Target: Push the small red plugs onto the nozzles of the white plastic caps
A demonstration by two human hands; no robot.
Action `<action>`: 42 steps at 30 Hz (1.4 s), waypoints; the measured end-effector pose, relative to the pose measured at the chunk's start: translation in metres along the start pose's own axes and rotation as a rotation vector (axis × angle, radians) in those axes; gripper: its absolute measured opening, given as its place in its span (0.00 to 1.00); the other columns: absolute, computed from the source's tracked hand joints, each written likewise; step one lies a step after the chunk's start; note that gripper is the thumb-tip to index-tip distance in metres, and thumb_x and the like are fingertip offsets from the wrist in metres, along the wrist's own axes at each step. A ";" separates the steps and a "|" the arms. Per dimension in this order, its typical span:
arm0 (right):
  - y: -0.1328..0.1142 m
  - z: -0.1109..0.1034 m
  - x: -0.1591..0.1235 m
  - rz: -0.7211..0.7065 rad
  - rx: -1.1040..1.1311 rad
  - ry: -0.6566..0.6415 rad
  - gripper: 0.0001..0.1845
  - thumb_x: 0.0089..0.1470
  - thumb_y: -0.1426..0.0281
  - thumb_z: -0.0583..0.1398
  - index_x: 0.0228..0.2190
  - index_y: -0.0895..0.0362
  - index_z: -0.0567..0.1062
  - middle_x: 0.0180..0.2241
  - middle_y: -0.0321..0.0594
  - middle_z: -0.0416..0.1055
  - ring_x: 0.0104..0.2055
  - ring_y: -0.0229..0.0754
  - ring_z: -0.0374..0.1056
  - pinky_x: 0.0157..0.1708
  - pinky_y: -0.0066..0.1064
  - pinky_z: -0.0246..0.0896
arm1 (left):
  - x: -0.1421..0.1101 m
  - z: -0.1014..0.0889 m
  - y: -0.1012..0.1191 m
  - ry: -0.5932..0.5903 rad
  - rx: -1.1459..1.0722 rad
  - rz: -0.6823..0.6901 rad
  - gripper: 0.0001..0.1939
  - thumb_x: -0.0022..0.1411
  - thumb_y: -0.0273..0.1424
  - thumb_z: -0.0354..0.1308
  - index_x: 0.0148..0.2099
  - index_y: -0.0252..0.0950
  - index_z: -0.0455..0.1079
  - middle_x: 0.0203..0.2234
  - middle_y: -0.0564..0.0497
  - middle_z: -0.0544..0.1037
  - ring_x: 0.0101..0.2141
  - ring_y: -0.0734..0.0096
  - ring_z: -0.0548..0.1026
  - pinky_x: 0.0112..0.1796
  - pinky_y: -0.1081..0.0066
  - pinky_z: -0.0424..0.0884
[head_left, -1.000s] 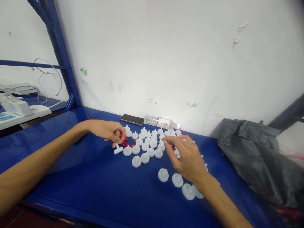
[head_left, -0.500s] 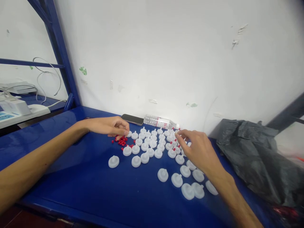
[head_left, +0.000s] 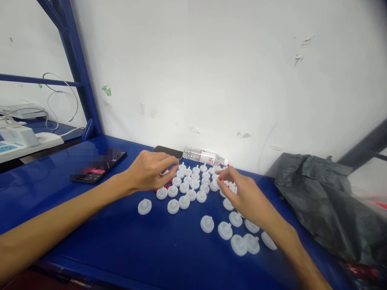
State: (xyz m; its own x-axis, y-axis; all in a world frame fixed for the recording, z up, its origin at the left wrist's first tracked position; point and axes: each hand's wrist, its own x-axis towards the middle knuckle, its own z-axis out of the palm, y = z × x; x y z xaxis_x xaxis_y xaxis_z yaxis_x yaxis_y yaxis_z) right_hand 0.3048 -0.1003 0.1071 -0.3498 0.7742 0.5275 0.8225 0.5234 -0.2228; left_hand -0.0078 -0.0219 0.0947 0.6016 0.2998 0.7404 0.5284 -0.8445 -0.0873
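My left hand (head_left: 155,170) hovers over the left side of a group of white round plastic pieces with short nozzles (head_left: 184,201). Its thumb and fingers are pinched together; whatever may be between them is too small to make out. Under that hand, several small red caps (head_left: 167,186) are partly hidden. My right hand (head_left: 242,189) is at the right side of the group, thumb and forefinger closed about a red cap (head_left: 220,178) just above a white piece (head_left: 214,185). Some pieces there carry red tips, partly covered by the hand.
A clear bottle (head_left: 205,156) lies along the wall beside a dark phone (head_left: 167,152). Another phone (head_left: 101,168), its screen lit, lies behind my left forearm. A black plastic bag (head_left: 326,201) is at right, a power strip (head_left: 45,141) at far left, on the blue table (head_left: 145,253).
My left hand has moved right, from beside the red caps to above the white pieces, uncovering the lit phone. My right hand has shifted slightly left and down.
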 end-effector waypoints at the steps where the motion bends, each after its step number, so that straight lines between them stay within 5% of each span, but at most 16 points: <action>1: -0.007 0.003 0.000 -0.026 0.035 0.019 0.04 0.70 0.70 0.60 0.41 0.49 0.74 0.42 0.36 0.88 0.41 0.45 0.86 0.36 0.34 0.80 | 0.001 0.000 0.008 -0.002 0.015 0.048 0.10 0.75 0.29 0.54 0.41 0.39 0.75 0.24 0.53 0.79 0.23 0.70 0.73 0.25 0.67 0.61; 7: -0.034 0.036 -0.007 -0.242 0.105 0.075 0.10 0.66 0.71 0.64 0.48 0.48 0.77 0.42 0.38 0.85 0.41 0.47 0.84 0.42 0.39 0.83 | -0.004 0.009 0.053 -0.084 0.055 0.204 0.14 0.77 0.40 0.53 0.40 0.39 0.72 0.23 0.52 0.75 0.21 0.65 0.72 0.20 0.62 0.57; 12: -0.039 0.047 -0.012 -0.272 0.136 0.141 0.18 0.63 0.74 0.64 0.52 0.46 0.73 0.40 0.34 0.84 0.38 0.46 0.84 0.40 0.39 0.85 | -0.008 0.014 0.069 -0.187 0.102 0.206 0.07 0.75 0.33 0.52 0.40 0.42 0.67 0.23 0.50 0.75 0.21 0.59 0.73 0.19 0.59 0.54; 17: -0.042 0.047 -0.012 -0.252 0.144 0.178 0.23 0.67 0.70 0.64 0.60 0.46 0.70 0.47 0.39 0.85 0.44 0.49 0.85 0.45 0.41 0.86 | -0.010 0.017 0.062 -0.231 0.131 0.139 0.04 0.68 0.25 0.54 0.42 0.40 0.66 0.24 0.48 0.76 0.21 0.57 0.74 0.21 0.59 0.48; 23: -0.040 0.049 -0.014 -0.259 0.085 0.192 0.28 0.69 0.67 0.64 0.67 0.43 0.67 0.46 0.40 0.87 0.43 0.50 0.85 0.45 0.45 0.86 | -0.011 0.021 0.056 -0.264 0.069 0.079 0.08 0.80 0.35 0.49 0.44 0.41 0.65 0.26 0.48 0.78 0.23 0.58 0.76 0.23 0.60 0.49; 30: -0.012 0.040 -0.001 -0.191 -0.125 0.240 0.17 0.70 0.70 0.62 0.57 0.46 0.81 0.32 0.35 0.85 0.34 0.47 0.80 0.44 0.41 0.76 | -0.006 0.015 0.048 -0.270 -0.023 -0.080 0.18 0.81 0.31 0.40 0.34 0.43 0.59 0.19 0.54 0.71 0.19 0.66 0.68 0.25 0.62 0.52; 35: 0.029 0.001 -0.001 0.049 -0.166 0.325 0.10 0.69 0.63 0.63 0.44 0.52 0.84 0.40 0.42 0.88 0.39 0.50 0.82 0.44 0.42 0.75 | 0.001 0.002 0.020 -0.208 -0.007 -0.304 0.20 0.79 0.31 0.40 0.29 0.43 0.51 0.17 0.57 0.64 0.19 0.71 0.60 0.28 0.64 0.52; 39: 0.029 -0.015 -0.001 0.140 -0.009 0.069 0.12 0.68 0.56 0.63 0.39 0.49 0.84 0.46 0.42 0.87 0.46 0.50 0.83 0.46 0.42 0.76 | 0.001 0.004 -0.002 -0.290 0.045 -0.388 0.15 0.70 0.29 0.51 0.29 0.42 0.57 0.19 0.56 0.69 0.21 0.69 0.61 0.29 0.63 0.48; 42: 0.020 -0.014 0.000 0.140 0.064 -0.169 0.11 0.67 0.57 0.65 0.36 0.48 0.85 0.44 0.40 0.86 0.41 0.46 0.81 0.42 0.38 0.76 | -0.003 0.008 -0.010 -0.398 0.069 -0.394 0.13 0.65 0.27 0.56 0.29 0.42 0.60 0.20 0.56 0.70 0.21 0.69 0.61 0.29 0.63 0.47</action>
State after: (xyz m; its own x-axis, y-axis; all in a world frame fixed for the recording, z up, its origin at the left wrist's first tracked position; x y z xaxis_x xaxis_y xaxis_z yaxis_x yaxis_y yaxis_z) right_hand 0.3274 -0.0947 0.1144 -0.3086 0.8867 0.3444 0.8402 0.4238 -0.3382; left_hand -0.0099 -0.0109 0.0874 0.5236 0.7421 0.4184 0.7887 -0.6080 0.0913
